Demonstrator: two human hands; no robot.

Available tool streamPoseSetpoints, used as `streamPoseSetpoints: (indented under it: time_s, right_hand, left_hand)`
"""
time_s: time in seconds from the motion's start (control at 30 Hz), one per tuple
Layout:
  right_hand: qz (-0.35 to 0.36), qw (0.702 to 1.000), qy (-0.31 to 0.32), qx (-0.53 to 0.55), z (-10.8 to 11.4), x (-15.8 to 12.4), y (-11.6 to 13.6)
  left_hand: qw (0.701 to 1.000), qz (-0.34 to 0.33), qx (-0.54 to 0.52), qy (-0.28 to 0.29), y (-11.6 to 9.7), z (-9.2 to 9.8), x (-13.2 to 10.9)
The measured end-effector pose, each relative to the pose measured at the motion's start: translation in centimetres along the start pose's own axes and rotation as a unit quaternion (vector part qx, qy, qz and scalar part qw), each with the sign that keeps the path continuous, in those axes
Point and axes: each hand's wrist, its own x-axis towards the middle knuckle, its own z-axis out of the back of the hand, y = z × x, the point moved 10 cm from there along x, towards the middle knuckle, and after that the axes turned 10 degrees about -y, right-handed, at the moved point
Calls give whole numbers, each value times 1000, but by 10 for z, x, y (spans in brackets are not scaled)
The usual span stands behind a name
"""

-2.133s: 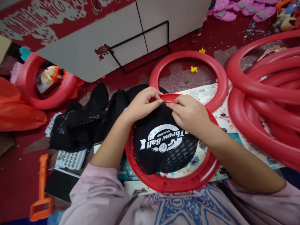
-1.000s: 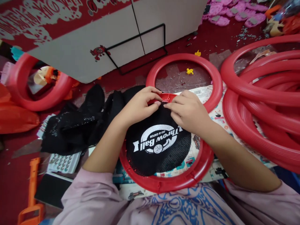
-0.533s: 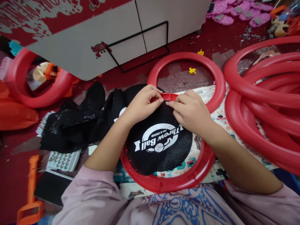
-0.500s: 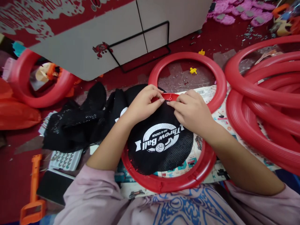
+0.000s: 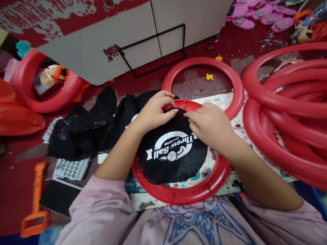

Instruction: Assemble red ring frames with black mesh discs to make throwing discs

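Observation:
A round black mesh cloth (image 5: pixel 176 173) with white "Throw Ball" print lies over a red plastic ring (image 5: pixel 178 195) in front of me. The ring's hollow side, with small posts, faces up. At the far rim, my left hand (image 5: pixel 159 110) pinches the mesh edge between thumb and fingers. Just to its right, my right hand (image 5: pixel 209 124) has its fingers closed on the same edge, the index fingertip pressing close to the rim. A short stretch of bare rim shows between and behind the hands. The right thumb is mostly hidden.
Another red ring (image 5: pixel 235 81) lies beyond, and several are stacked (image 5: pixel 258 126) at the right. Black mesh pieces (image 5: pixel 79 132) are heaped at the left, near a calculator (image 5: pixel 73 168) and an orange plastic handle (image 5: pixel 37 197). A large white and red box (image 5: pixel 138 47) stands ahead.
My right fingertips have moved slightly away from the left ones along the far rim. More of the mesh edge shows between the hands. The view has shifted a little.

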Motion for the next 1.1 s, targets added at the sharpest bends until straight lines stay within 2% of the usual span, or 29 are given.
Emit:
streamPoseSetpoints:
  time_s: [0.1,0.23,0.33,0.4,0.47,0.53,0.6,0.67,0.77,1.1]
  right_hand:
    - [-2,999,37,12,-6,-2,3]
    - [-6,999,43,14,-11,1,2]
    - [22,999,33,29,-12,2,6]
    - [46,998,16,41,-11,2,10]
    - [57,997,-12,44,-9,2,11]
    - [57,997,-40,41,-7,3,10]
    - [52,996,-61,34,-5,3,8]
    - [46,996,-76,28,-4,3,6]
    - [40,995,-91,26,-2,4,3]
    - [20,996,-88,9,-7,5,-1]
  left_hand:
    - [1000,15,19,-6,4,4,-4]
    - [996,69,60,-22,8,16,-19]
    - [992,83,95,18,5,21,-33]
    - [990,67,119,36,0,23,-36]
    - [993,31,106,29,-8,24,-30]
    - [998,12,46,36,-12,18,-21]
    - [998,25,-19,55,-10,8,-12]
    - [996,55,-51,49,-3,3,-6]
    - [995,79,-62,25,4,2,-4]
    - [997,63,-52,-12,6,0,-6]
